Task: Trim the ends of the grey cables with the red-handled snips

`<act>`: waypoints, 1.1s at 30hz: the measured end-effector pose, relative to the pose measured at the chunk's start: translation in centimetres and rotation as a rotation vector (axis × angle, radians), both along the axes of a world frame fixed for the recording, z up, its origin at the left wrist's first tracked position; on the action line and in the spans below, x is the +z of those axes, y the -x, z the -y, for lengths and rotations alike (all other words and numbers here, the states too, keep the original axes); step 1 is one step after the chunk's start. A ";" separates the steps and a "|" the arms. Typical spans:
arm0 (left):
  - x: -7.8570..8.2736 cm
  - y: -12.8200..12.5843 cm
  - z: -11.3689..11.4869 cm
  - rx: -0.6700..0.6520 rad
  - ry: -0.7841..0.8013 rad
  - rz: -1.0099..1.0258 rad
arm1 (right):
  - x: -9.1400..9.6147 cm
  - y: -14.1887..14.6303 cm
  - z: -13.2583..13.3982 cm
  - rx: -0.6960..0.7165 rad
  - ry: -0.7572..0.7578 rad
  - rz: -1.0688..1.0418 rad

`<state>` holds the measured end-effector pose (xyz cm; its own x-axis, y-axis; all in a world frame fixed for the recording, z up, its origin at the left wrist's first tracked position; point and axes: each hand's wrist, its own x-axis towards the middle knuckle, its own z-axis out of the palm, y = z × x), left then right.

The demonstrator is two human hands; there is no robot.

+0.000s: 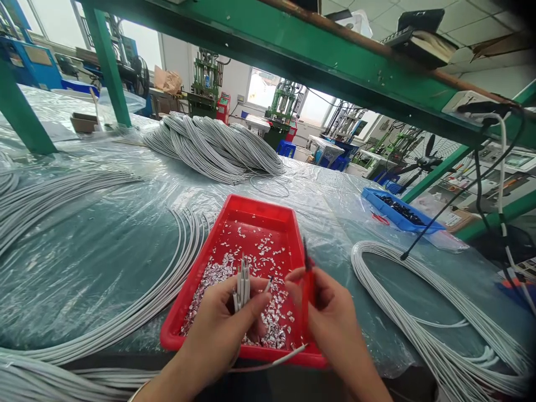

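My left hand is closed around a bundle of grey cable ends that point upward. One cable end with a dark tip sticks out to the right, by my thumb. In my right hand is a red-handled tool with a narrow dark tip pointing up; its exact kind is hard to make out. Both hands are over the near part of a red tray. Shiny silver foil scraps lie scattered in it. Another cable end crosses the tray's front rim.
Coiled grey cables lie left and right of the tray, with a large pile behind. A blue tray of black parts stands at right. A green beam crosses overhead; power cords hang at right.
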<state>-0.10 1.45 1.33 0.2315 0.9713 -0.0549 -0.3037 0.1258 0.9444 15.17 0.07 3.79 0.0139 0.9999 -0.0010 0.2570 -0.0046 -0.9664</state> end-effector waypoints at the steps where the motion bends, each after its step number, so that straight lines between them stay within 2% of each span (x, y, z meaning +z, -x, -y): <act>1: -0.1 0.1 -0.2 -0.038 0.037 0.049 | 0.1 -0.5 -0.4 0.042 0.013 -0.004; 4: -0.6 0.4 -0.7 -0.110 0.035 0.145 | 0.5 -1.8 -1.2 0.177 0.030 0.063; 9: -1.1 0.7 -0.9 -0.125 0.030 0.133 | 2.0 -3.5 -0.3 0.382 0.155 0.389; 12: -1.2 0.7 -0.9 -0.123 0.051 0.149 | 2.6 -3.4 0.4 0.390 0.212 0.489; 14: -1.1 0.6 -1.0 -0.139 0.079 0.194 | 2.5 -2.8 0.4 0.333 0.207 0.397; 17: -0.6 0.5 -0.9 -0.153 0.126 0.223 | 2.1 -1.5 -0.3 0.226 0.211 0.059; 19: -0.3 0.3 -0.8 -0.126 0.143 0.196 | 1.7 -0.6 -0.9 0.151 0.243 -0.092; 25: -0.2 -0.4 -0.4 -0.013 0.052 0.144 | 0.8 1.1 -1.3 0.017 0.172 -0.175; 31: 0.3 -0.6 0.3 0.131 0.038 0.080 | 0.5 1.2 -0.6 0.088 0.180 -0.284; 33: 0.5 -0.6 0.5 0.156 -0.013 0.042 | 0.8 1.2 -0.4 0.085 0.175 -0.273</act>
<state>0.46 0.95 1.80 0.0792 0.9962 -0.0354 -0.3582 0.0615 0.9316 13.95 0.51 4.56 -0.0944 0.9818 -0.1645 -0.0044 -0.1657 -0.9862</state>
